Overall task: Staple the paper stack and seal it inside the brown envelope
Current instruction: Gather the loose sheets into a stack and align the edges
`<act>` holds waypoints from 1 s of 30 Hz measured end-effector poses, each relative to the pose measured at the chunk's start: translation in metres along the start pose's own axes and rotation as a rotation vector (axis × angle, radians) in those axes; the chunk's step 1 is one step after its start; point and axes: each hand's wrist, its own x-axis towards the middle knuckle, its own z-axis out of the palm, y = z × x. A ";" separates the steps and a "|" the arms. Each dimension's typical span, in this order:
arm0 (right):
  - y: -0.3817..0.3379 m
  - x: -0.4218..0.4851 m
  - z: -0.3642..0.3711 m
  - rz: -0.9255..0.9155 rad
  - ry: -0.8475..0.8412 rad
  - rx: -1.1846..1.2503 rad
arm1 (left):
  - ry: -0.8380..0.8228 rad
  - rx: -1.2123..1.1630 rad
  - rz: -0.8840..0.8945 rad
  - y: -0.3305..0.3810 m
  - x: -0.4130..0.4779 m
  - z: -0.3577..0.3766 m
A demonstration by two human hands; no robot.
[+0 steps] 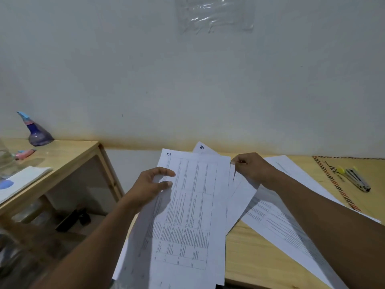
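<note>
- The left hand (153,184) grips the left edge of the paper stack (187,215) near the centre of the frame, thumb on top of the printed sheet marked "1", fingers curled behind it.
- The right hand (250,167) pinches the upper right corner of the sheets just right of centre; thumb and fingertips are closed on the paper edge.
- The stack is not squared: a sheet marked "4" (201,147) pokes out above the top page, and other pages fan out lower right from under it.
- More loose sheets (291,222) lie flat on the wooden table (254,259) under the right forearm, towards the lower right of the frame.
- The brown envelope (366,167) seems to be the tan sheet with a striped border at the right edge of the frame; a stapler (357,180) with a yellow tip rests on it.
- The step in hand looks like gathering and aligning the pages, so stapling is not yet begun.
- To do it well: gather every loose sheet first, check the numbered corners follow in order, then hold the sides loosely and tap the bottom edge on the table until the edges agree.
- Keep one corner pinched firmly while reaching for the stapler, or the pages will likely fan again.
</note>
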 end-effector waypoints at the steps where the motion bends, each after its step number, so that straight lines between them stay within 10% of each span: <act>1: -0.002 0.000 -0.004 -0.022 -0.024 0.014 | 0.009 0.034 0.031 0.002 0.001 0.005; 11: -0.029 0.002 -0.040 -0.095 -0.086 0.033 | -0.012 -0.001 0.115 0.018 0.017 0.034; 22: -0.019 -0.013 0.012 0.229 -0.090 0.647 | 0.212 -0.290 -0.146 -0.007 0.009 0.008; 30: -0.045 -0.009 0.047 0.103 -0.308 0.464 | 0.356 -0.238 -0.095 -0.010 0.003 -0.022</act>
